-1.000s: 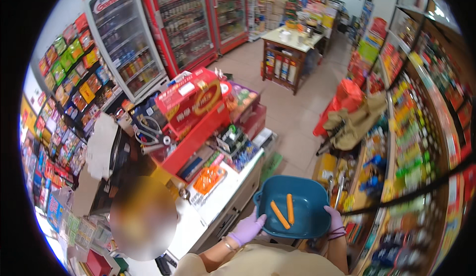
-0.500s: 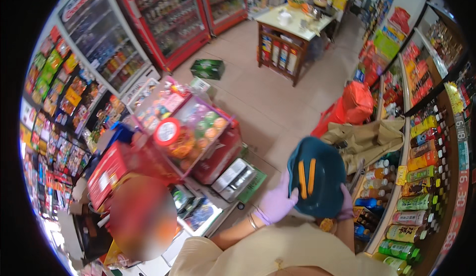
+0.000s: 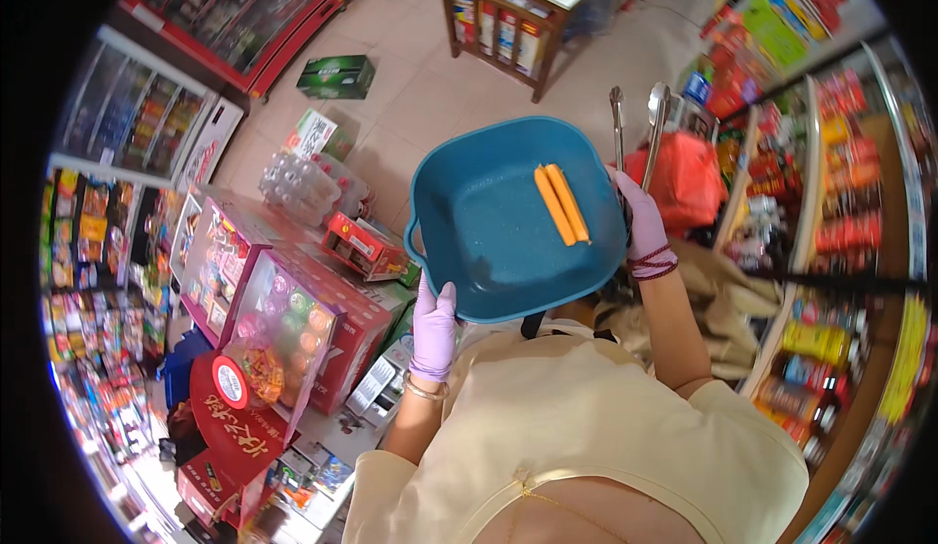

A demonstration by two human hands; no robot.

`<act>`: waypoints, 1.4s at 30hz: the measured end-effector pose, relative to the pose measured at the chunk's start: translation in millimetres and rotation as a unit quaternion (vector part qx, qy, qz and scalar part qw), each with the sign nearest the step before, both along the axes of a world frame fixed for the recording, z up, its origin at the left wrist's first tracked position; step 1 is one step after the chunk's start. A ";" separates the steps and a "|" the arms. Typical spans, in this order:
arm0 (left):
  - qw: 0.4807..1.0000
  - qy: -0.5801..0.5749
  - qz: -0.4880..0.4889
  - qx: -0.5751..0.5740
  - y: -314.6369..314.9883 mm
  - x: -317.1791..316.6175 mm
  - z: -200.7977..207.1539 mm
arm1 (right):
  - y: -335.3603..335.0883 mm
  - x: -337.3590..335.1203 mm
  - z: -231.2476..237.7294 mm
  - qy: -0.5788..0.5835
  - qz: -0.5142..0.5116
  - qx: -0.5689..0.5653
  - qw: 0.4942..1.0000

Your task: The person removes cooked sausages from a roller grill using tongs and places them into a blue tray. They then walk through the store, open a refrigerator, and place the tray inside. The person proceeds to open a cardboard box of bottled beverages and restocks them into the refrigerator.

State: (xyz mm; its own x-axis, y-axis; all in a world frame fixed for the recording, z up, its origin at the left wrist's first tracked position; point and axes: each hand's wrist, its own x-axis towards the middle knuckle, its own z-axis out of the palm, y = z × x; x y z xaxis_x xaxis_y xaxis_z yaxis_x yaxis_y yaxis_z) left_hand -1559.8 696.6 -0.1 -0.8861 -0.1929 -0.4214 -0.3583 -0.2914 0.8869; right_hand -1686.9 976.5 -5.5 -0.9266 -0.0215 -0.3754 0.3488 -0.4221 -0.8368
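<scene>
Between my hands is a deep teal plastic basin (image 3: pixel 469 261) with rounded corners, its inside facing up. Two orange sausage-like sticks (image 3: pixel 562 204) lie side by side toward its right wall. My left hand (image 3: pixel 434 331), in a thin lilac glove, grips the near left rim with the thumb on top. On the right side, my gloved right hand (image 3: pixel 640 219) is closed at the rim. Metal tongs (image 3: pixel 657 133) rise beside that hand, their two ends spread apart. Their lower part is hidden, and so are most of the right fingers behind the basin.
At left stand a candy display case (image 3: pixel 283 319), a red box (image 3: pixel 363 247) and egg trays (image 3: pixel 298 187). A green carton (image 3: pixel 336 77) sits on the floor near a table (image 3: pixel 498 31). Bottle shelves (image 3: pixel 816 348) line the right, beside red bags (image 3: pixel 684 177) and beige cloth (image 3: pixel 718 295).
The basin has come left and upward before me and turned, showing more of its inside. The orange sticks now lie toward its right wall. Tongs have come into sight by my right hand.
</scene>
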 end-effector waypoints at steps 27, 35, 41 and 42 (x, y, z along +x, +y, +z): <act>0.883 -0.011 0.465 0.057 -330.3 -505.9 -68.1 | -449.8 -734.6 -153.7 -0.455 0.134 -0.337 0.813; 0.768 0.098 0.631 0.059 -478.3 -615.7 -4.4 | -725.5 -828.3 -80.3 -0.489 0.363 -0.099 0.787; 0.690 0.155 0.705 0.047 -556.2 -647.0 -1.6 | -888.4 -851.6 -39.7 -0.409 0.539 -0.133 0.724; 0.687 0.156 0.709 -0.003 -571.2 -653.5 0.1 | -908.2 -854.5 -49.2 -0.426 0.536 -0.145 0.714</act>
State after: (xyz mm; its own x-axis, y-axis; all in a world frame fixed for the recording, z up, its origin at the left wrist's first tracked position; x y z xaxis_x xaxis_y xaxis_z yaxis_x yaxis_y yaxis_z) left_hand -2213.3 125.5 0.0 0.1489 -0.9571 -0.2487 0.4898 -0.1470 0.8593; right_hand -2541.4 68.4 -54.8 0.2431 -0.7377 -0.6299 0.9321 0.3574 -0.0589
